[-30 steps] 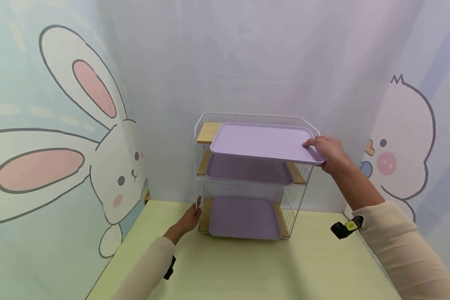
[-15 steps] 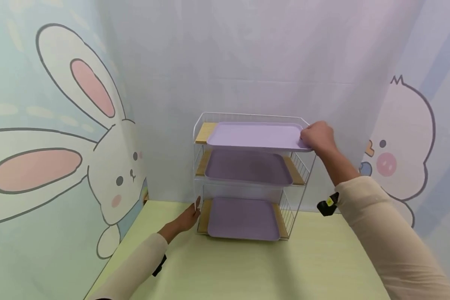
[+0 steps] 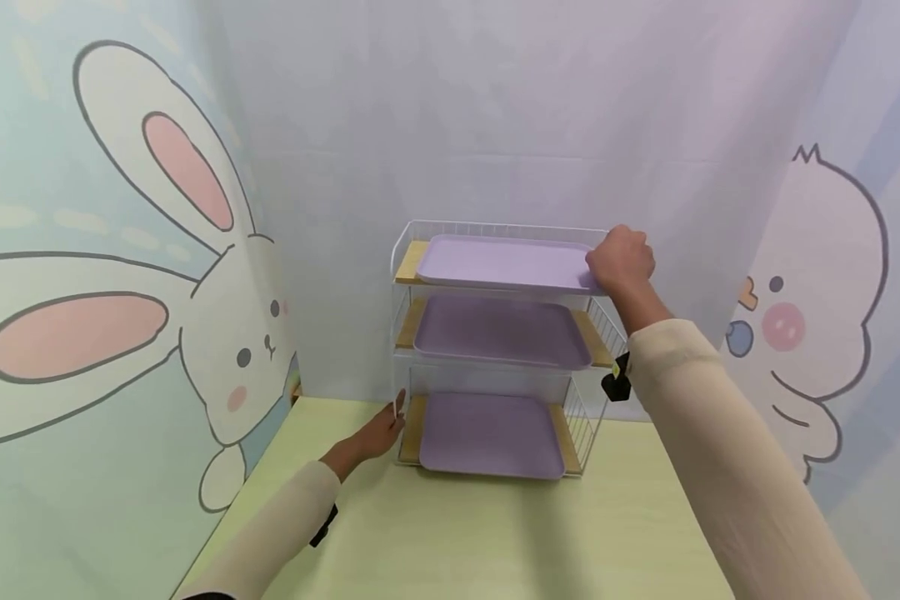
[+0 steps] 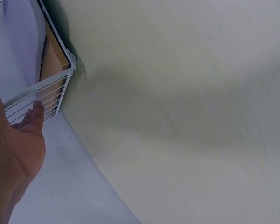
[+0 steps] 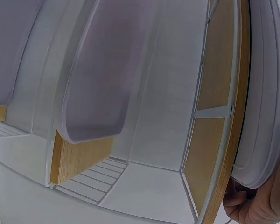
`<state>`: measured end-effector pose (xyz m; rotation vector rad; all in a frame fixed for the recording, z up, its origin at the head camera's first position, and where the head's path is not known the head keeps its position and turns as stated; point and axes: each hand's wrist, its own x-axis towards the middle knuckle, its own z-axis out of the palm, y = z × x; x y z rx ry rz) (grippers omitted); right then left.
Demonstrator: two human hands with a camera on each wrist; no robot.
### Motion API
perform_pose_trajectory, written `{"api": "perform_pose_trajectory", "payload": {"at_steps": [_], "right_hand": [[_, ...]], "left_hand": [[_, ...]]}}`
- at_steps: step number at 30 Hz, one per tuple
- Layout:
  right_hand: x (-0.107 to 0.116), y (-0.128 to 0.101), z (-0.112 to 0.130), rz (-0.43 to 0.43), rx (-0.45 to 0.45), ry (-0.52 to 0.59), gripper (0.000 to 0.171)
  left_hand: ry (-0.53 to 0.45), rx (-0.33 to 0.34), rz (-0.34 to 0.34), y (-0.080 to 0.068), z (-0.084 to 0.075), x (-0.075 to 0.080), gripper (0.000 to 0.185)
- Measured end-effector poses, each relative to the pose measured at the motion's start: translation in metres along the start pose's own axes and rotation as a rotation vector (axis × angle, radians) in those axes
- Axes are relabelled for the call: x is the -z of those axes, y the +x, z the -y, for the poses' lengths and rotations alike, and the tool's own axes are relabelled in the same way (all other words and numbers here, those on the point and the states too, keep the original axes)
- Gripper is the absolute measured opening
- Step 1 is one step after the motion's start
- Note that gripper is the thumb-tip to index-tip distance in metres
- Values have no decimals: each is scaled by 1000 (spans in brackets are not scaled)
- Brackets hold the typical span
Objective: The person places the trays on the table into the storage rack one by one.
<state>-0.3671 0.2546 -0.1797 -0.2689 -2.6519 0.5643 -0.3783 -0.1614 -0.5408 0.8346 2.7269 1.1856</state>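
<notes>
In the head view my right hand (image 3: 621,257) grips the right edge of the top lilac tray (image 3: 502,262), which lies on the upper tier of a white wire rack (image 3: 394,362) with wooden shelves. In the right wrist view its curled fingers (image 5: 242,205) show under the tray's rounded corner. My left hand (image 3: 378,431) rests against the rack's lower left side, its fingers (image 4: 36,114) fairly straight along the side wires. Two more lilac trays sit below, a middle tray (image 3: 498,332) and a bottom tray (image 3: 487,435).
The rack stands on a pale yellow-green tabletop (image 3: 450,533) against a plain curtain (image 3: 495,108). A printed rabbit (image 3: 225,350) covers the left panel and a printed chick (image 3: 817,250) the right one. Black straps with small devices sit on both sleeves.
The top tray has come down level and moved back onto the upper shelf. My right hand has moved left and deeper with it, its back now uppermost. My left hand stays at the rack's side.
</notes>
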Motion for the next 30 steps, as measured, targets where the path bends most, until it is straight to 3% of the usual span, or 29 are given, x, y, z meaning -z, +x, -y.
{"api": "perform_pose_trajectory", "payload": {"at_steps": [2,3,6,9,11,13,17,22,23,24,27,30], "right_hand": [[2,0,-1,1,-3,9,35],[3,0,-2,-2,1,17,32],[6,-5,-6,-36,39,35,23],[7,-14,-13,-86,93,68,34],[6,-22,-18,-120,131,93,45],[2,-31,-24,-130,169,140,52],[-13,-42,-30,-151,233,209,60],[-21,-39,-32,-241,262,206,72],[-21,-38,-32,-258,266,203,73],[-20,-37,-31,-275,270,199,74],[-18,-39,-33,-356,260,240,72],[-12,-51,-44,-442,199,348,66]], "left_hand": [[-20,-27,-7,2,7,0,67],[-22,-71,-14,6,21,-2,68],[-55,-117,-27,18,63,-11,73],[-29,-127,-47,36,115,-25,73],[-23,-105,-55,39,126,-27,72],[-28,-121,-57,35,124,-25,73],[-78,-110,-45,17,87,-11,75],[-53,-178,-37,25,105,-12,73],[-53,-177,-35,25,100,-10,72],[-56,-159,-28,23,91,-7,72],[-63,-29,4,9,37,8,76],[-7,107,23,-5,5,22,92]]}}
